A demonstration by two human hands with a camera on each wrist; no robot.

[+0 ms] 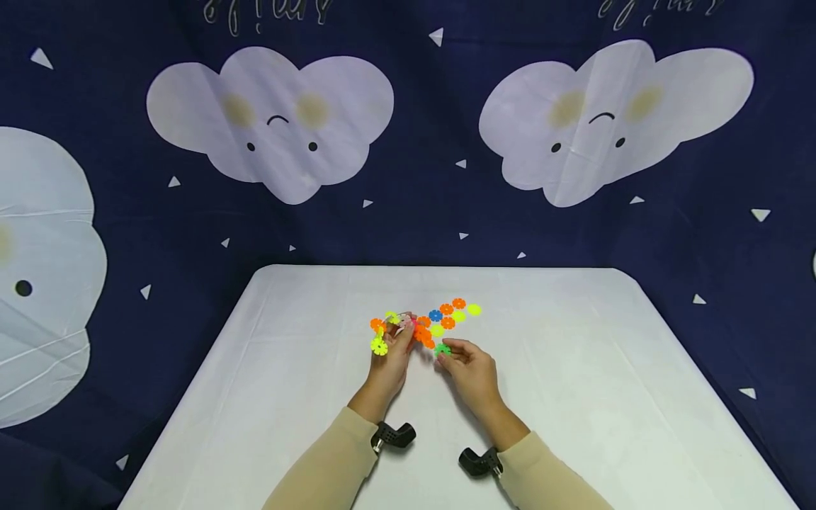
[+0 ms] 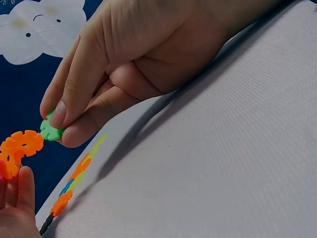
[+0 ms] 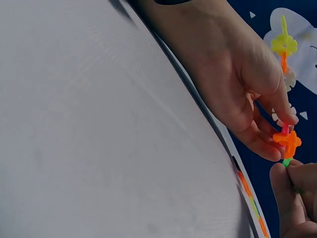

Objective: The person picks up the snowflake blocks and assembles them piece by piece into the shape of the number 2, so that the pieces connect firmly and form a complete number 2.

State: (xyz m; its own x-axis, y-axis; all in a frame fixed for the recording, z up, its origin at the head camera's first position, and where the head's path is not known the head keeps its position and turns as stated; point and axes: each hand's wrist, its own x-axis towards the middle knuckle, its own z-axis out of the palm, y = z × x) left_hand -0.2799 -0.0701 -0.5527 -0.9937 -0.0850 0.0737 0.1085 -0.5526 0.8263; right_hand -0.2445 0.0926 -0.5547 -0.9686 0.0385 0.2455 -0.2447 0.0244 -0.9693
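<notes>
My left hand (image 1: 390, 365) grips a built chain of slotted, flower-shaped plastic discs. Yellow discs (image 1: 379, 346) and an orange one hang at its left end; white, pink and several orange discs (image 1: 421, 333) run to the right. Between thumb and fingers, my right hand (image 1: 474, 372) pinches a green flower disc (image 1: 443, 349). In the left wrist view, that green disc (image 2: 50, 130) meets the edge of an orange disc (image 2: 27, 143). The right wrist view has it just below the orange cluster (image 3: 288, 143), mostly covered by fingertips. Whether the slots interlock I cannot tell.
Beyond the hands, loose orange discs (image 1: 447, 309), yellow discs (image 1: 459, 316) and a blue disc (image 1: 435, 315) lie grouped on the white tabletop (image 1: 306, 368). A dark blue cloth with clouds (image 1: 421, 142) hangs behind the table's far edge.
</notes>
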